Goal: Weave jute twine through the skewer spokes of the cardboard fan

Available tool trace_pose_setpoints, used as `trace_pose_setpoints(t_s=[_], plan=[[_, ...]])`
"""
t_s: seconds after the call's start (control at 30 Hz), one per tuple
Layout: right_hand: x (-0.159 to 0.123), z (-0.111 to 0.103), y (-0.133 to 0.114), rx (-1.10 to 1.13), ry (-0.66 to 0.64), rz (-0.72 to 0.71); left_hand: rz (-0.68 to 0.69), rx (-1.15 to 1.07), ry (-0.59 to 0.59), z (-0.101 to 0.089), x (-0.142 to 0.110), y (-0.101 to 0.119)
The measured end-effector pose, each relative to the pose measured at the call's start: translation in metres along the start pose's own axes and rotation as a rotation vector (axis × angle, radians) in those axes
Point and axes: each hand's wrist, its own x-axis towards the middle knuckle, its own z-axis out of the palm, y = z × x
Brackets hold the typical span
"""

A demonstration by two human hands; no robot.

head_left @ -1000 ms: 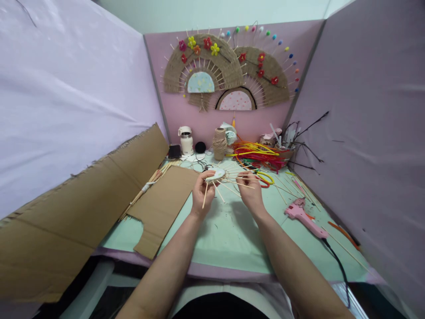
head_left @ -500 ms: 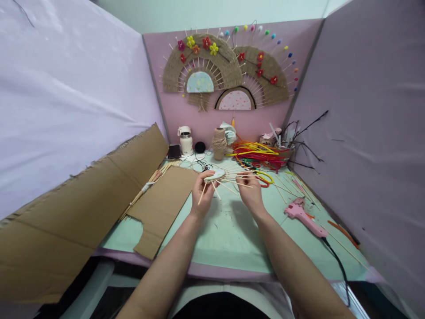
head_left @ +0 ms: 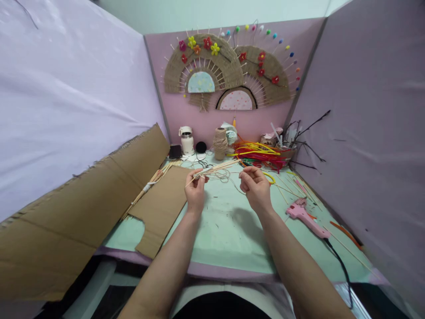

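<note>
My left hand (head_left: 195,195) grips a small fan frame (head_left: 223,166), a pale flat base with thin wooden sticks spreading from it. The frame is tilted nearly edge-on, its sticks pointing right. Thin twine (head_left: 227,178) hangs in loose loops under the sticks and runs toward my right hand (head_left: 256,188). That hand is closed in a pinch, apart from the stick tips; the twine goes in at its fingers. Both hands are above the pale green tabletop (head_left: 229,239).
Cardboard pieces (head_left: 161,204) and bundled sticks (head_left: 146,188) lie left. A twine spool (head_left: 220,144), a white bottle (head_left: 187,141) and red and yellow pipe cleaners (head_left: 259,153) stand behind. A pink glue gun (head_left: 307,217) with a black cord lies right. Decorated fans (head_left: 204,57) hang on the back panel.
The fan frame has turned from lying face-up to edge-on in my left hand, which shifted slightly left. My right hand has come away from the sticks, and loops of twine now show.
</note>
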Motion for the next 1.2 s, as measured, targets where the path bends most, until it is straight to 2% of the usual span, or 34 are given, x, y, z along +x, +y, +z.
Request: trace_pose_setpoints(t_s=[0.1,0.33,0.53,0.77,1.1,1.2], plan=[[-0.002,0.000,-0.007,0.107,-0.060,-0.024,0.020,0.027,-0.007,0.001,-0.003,0.002],[-0.004,-0.001,-0.010,0.162,-0.107,-0.063,0.130,0.057,-0.072,0.001,-0.007,0.001],[-0.005,-0.001,-0.012,0.160,-0.073,-0.079,0.173,0.073,-0.100,-0.002,-0.005,-0.005],[0.001,0.000,-0.009,0.133,0.039,-0.083,0.182,0.069,-0.122,-0.002,-0.005,-0.005],[-0.001,-0.002,-0.010,0.158,0.035,-0.152,0.171,0.122,-0.121,-0.002,-0.005,-0.006],[0.001,-0.002,-0.007,0.096,0.085,-0.156,0.179,0.120,-0.133,-0.001,-0.006,-0.004]])
